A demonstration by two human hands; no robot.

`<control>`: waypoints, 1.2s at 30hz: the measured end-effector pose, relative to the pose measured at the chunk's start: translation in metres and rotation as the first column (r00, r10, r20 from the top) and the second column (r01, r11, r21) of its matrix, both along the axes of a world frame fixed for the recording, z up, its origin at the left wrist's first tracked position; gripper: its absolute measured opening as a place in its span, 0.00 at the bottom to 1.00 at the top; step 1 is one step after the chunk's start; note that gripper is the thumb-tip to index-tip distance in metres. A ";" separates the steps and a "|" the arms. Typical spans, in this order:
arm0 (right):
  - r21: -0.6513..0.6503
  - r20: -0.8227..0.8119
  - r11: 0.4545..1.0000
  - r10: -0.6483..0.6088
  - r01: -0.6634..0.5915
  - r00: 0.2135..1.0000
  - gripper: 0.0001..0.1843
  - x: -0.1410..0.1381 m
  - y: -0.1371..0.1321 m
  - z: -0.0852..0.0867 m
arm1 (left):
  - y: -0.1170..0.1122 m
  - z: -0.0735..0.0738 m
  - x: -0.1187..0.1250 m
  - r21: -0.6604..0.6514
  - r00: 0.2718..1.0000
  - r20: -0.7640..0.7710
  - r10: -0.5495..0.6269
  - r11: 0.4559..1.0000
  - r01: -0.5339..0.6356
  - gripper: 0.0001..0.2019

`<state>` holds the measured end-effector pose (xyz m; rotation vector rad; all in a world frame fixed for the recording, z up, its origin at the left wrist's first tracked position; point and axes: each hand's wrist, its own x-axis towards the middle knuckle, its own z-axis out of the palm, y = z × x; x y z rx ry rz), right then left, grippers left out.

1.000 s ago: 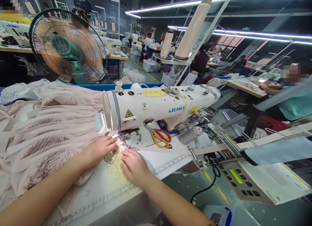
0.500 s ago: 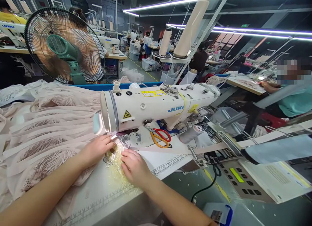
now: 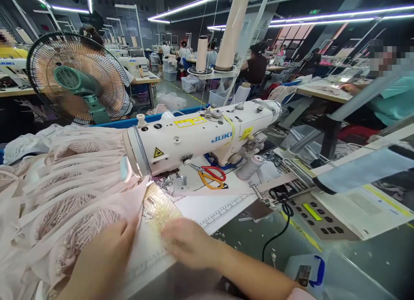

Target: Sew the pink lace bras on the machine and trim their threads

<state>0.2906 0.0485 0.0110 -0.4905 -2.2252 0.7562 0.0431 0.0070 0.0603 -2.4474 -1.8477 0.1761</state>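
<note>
Just beyond the fingers of both hands stands a white JUKI sewing machine [image 3: 194, 140], its head at the far end of a patch of yellowish film [image 3: 158, 207] covering part of the desk [image 3: 223, 209]. From where I stand, the left hand [image 3: 105, 248] is a blur over the nearest of the pale pink bra pieces [image 3: 71, 196]; whether its fingers pinch the cloth or only press it, I can't tell. The right hand [image 3: 189, 243], blurred too, sits half curled at the film's near end, with nothing visible in its fingers.

The bra pieces lie heaped beside and beyond the left fingers, one smooth flap [image 3: 131, 200] reaching the machine's head. Doing this well, I reckon, calls for guiding that flap flat, lightly, without tugging, fingertips clear of the needle area.

The cloth looks soft and thin, folded in limp bands; rounded cups [image 3: 80, 235] carry a stringy, lace-like pattern. The film is slick and crinkled. Past the right fingers are red-and-orange-handled scissors [image 3: 211, 175], a grey thread cone [image 3: 249, 167] and a flat beige band [image 3: 287, 179].
</note>
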 end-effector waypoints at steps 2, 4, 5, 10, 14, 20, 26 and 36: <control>-0.167 0.092 0.941 0.313 -0.295 0.945 0.17 0.020 -0.018 -0.005 | -0.025 -0.006 -0.012 -0.087 0.994 -0.001 0.107 0.990 -0.107 0.21; -0.343 0.295 0.880 0.433 -0.328 0.852 0.16 0.040 -0.032 -0.021 | -0.036 -0.013 -0.024 -0.090 0.987 -0.015 0.161 0.983 -0.162 0.23; -0.414 0.430 0.883 0.403 -0.220 0.808 0.14 0.049 -0.036 -0.033 | -0.037 -0.016 -0.029 -0.073 0.981 -0.038 0.188 0.979 -0.190 0.24; -0.275 0.786 0.871 -0.042 0.408 0.617 0.15 0.068 -0.039 -0.097 | -0.014 -0.014 -0.040 -0.045 0.958 -0.074 0.276 0.959 -0.280 0.26; -0.202 0.824 0.866 -0.101 0.456 0.558 0.21 0.067 -0.041 -0.122 | 0.004 -0.007 -0.049 -0.012 0.956 0.026 0.291 0.957 -0.291 0.25; -0.100 0.835 0.862 -0.199 0.497 0.513 0.16 0.075 -0.045 -0.119 | -0.022 -0.016 -0.050 0.037 0.951 0.147 0.272 0.959 -0.281 0.24; -0.136 0.789 0.950 -0.067 0.281 0.611 0.13 0.081 -0.066 -0.056 | -0.115 -0.043 -0.007 0.105 0.750 0.658 0.066 0.978 -0.178 0.19; 0.049 0.265 0.993 0.091 -0.107 0.960 0.19 0.051 -0.080 0.091 | -0.131 -0.103 0.082 -0.433 0.124 0.900 0.418 0.889 0.151 0.42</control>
